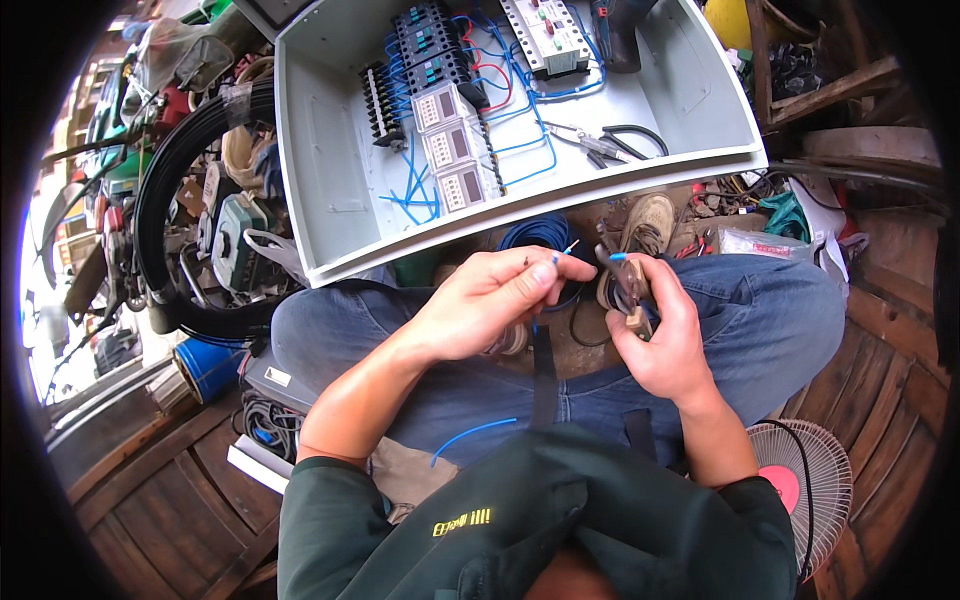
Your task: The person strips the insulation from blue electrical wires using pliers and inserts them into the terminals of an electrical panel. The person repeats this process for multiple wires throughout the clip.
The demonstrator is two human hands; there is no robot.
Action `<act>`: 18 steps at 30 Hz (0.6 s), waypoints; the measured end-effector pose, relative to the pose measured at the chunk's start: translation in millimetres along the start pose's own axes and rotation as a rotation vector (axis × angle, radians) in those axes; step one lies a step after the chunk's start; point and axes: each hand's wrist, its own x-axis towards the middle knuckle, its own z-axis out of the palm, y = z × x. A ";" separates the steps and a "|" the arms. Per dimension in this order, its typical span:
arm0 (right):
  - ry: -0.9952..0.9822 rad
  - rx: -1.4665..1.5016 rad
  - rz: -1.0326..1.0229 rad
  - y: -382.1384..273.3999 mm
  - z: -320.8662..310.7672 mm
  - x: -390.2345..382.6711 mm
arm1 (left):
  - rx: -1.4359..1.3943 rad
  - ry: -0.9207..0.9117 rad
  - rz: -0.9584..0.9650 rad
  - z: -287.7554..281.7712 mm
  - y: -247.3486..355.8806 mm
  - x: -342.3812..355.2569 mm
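Above my lap, my left hand (485,300) pinches a blue wire (568,252) between thumb and forefinger. The wire's tip is pale or bare and points up and to the right. My right hand (668,335) is closed around a pair of pliers (630,290) with dark jaws and worn, tan-looking grips. A short blue piece (618,257) shows at the jaws; whether they clamp it I cannot make out. A small gap separates the plier jaws from the wire's tip. Behind both hands, a coil of blue wire (540,232) lies near the floor.
A grey enclosure (320,140) stands ahead, holding contactors (430,50), digital modules (450,145), a terminal strip (380,105) and loose pliers (600,143). A black cable coil (150,200) lies left. A loose blue wire (470,432) rests near my lap; a fan (815,480) stands at right.
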 end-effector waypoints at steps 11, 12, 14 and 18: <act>0.010 -0.375 -0.230 2.7 0.7 3.0 | 0.101 0.159 0.106 8.2 -5.0 -5.6; 0.005 -0.387 -0.229 3.3 0.3 3.0 | 0.143 0.146 0.113 7.9 -4.8 -6.0; 0.005 -0.389 -0.224 4.4 -0.4 2.9 | 0.176 0.152 0.108 7.5 -4.9 -6.4; -0.003 -0.399 -0.223 4.7 -1.5 2.8 | 0.223 0.141 0.149 7.1 -6.5 -5.3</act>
